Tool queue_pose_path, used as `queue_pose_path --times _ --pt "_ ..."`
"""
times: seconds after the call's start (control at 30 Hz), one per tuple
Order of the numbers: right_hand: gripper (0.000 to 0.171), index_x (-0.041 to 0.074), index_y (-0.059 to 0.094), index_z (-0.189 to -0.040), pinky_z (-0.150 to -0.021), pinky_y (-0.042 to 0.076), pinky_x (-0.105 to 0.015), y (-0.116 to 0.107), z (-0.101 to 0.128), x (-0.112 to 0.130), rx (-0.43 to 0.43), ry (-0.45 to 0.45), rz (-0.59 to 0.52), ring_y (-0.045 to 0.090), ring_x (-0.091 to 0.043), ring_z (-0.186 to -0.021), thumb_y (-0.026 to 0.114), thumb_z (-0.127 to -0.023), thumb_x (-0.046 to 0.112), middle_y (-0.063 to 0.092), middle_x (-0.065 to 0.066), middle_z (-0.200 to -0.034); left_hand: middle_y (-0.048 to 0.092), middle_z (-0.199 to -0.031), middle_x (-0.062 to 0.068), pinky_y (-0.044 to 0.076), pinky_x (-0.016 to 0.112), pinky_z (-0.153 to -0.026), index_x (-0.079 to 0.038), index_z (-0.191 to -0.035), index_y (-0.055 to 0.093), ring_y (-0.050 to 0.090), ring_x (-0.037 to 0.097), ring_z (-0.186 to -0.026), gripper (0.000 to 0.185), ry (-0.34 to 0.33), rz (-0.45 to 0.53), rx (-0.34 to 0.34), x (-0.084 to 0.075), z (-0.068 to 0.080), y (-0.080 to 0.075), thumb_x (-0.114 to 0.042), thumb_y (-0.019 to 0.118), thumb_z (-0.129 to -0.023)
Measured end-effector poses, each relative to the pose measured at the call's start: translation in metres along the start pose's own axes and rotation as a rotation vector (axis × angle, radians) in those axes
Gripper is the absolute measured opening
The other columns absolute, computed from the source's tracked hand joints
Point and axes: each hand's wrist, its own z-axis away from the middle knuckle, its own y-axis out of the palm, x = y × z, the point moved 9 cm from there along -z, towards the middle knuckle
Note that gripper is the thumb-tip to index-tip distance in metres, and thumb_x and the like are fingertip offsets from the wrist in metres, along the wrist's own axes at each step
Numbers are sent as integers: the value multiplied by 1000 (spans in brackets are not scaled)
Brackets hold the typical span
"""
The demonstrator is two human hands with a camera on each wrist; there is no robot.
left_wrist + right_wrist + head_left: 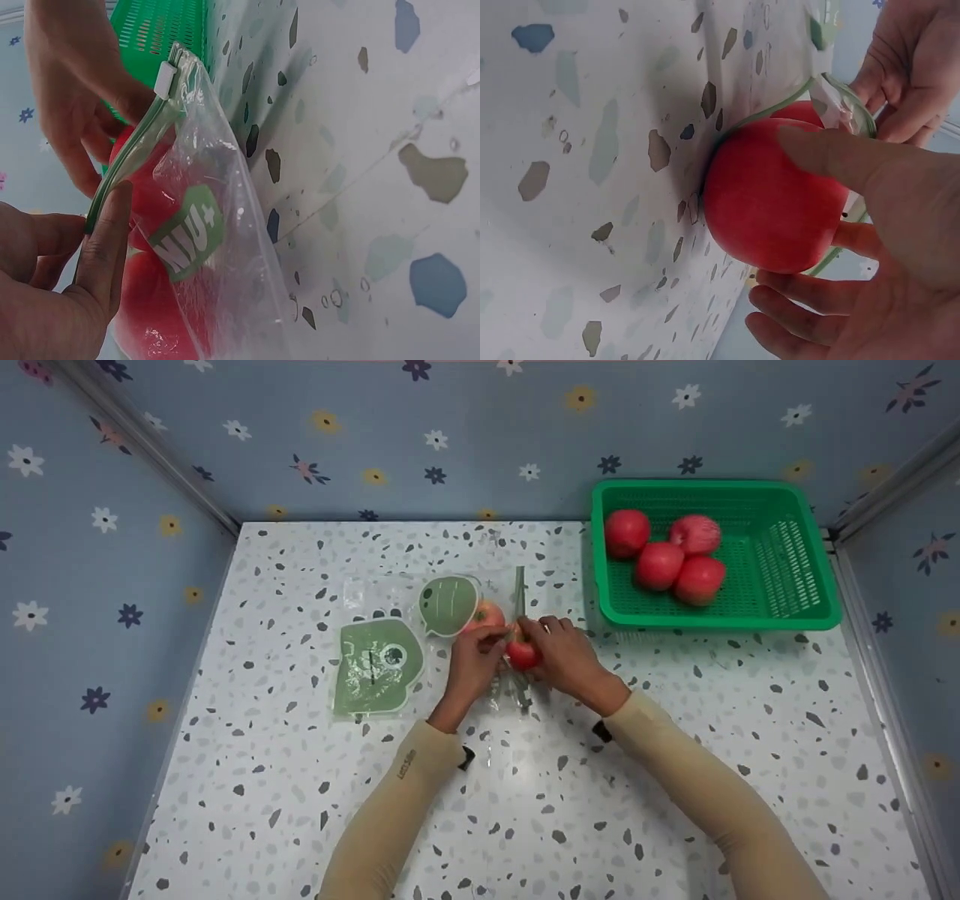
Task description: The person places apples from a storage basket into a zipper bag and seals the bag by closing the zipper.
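A clear slider zip bag [379, 667] with a green cartoon print lies on the table, its mouth toward the right. Through the plastic, beside the round green print, shows an apple [487, 615]. My left hand [475, 661] pinches the green-edged rim of the bag's mouth between thumb and fingers; a white slider [166, 80] sits farther along that rim. My right hand [568, 656] holds another red apple [772, 199] at the opening, thumb on one side and fingers on the other. That apple rests close to the tabletop, partly within the rim.
A green plastic basket [720, 622] with several red apples [658, 565] stands at the back right of the speckled white table [300, 810]. Flower-patterned panels [480, 435] enclose the table at the back and both sides.
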Motion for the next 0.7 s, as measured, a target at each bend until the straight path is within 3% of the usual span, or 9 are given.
queue_pose_path --times 0.3,0.5,0.7 --pt "75 0 57 -140 -93 55 -53 -2 1 -5 -91 -9 -37 62 -43 -111 92 -79 24 67 -21 -127 75 -112 24 52 16 -62 8 -115 74 73 35 -85 22 3 20 -10 0 1 -1 7 62 -97" --pt "70 1 60 -137 -91 55 -54 -2 0 -3 -151 -9 -54 62 -42 -110 92 -78 21 67 -20 -125 75 -113 21 53 18 -65 6 -113 75 72 29 -85 20 21 -7 -20 -3 0 0 6 64 -96" --pt "69 3 60 -140 -93 55 -50 1 -3 -1 -154 28 -42 62 -40 -112 90 -82 24 68 -18 -126 74 -110 21 54 19 -68 7 -112 75 70 23 -85 19 23 -31 -11 -6 1 1 5 65 -96"
